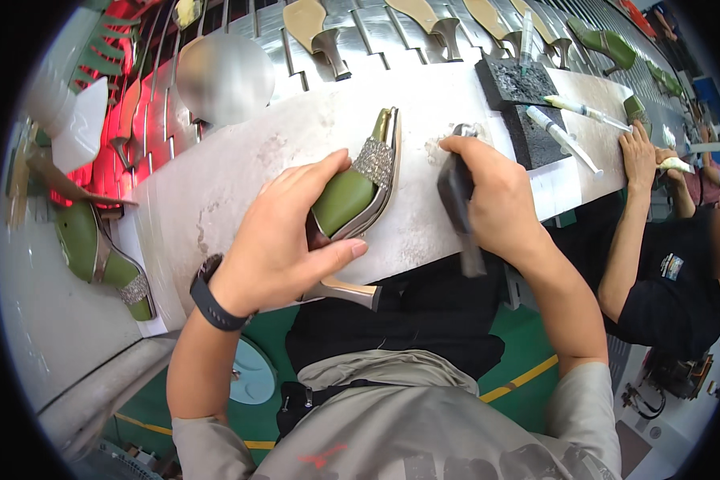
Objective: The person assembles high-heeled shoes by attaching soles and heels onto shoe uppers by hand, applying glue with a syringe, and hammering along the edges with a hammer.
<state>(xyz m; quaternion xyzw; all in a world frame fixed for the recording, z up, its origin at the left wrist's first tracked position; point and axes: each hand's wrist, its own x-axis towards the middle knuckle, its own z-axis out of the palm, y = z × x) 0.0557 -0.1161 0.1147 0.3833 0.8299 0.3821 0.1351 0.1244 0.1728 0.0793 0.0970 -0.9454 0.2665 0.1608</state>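
Observation:
My left hand (284, 232) is wrapped round a green high-heeled shoe (346, 204) with a glittery silver band near its toe. The toe points away from me, and the metallic heel (360, 294) sticks out below my wrist, past the table's near edge. To the right, just above the white worktable (240, 168), my right hand (492, 188) is closed on a dark elongated tool (454, 192). Its lower end is blurred and its exact kind is unclear. A gap separates the tool from the shoe.
Another green shoe (96, 248) lies at the left. Beyond the table, heeled soles (308, 28) rest on a metal rack. Black blocks (520, 80) and syringes (564, 138) stand right of my right hand. A co-worker's hand (638, 156) is at the table's right end.

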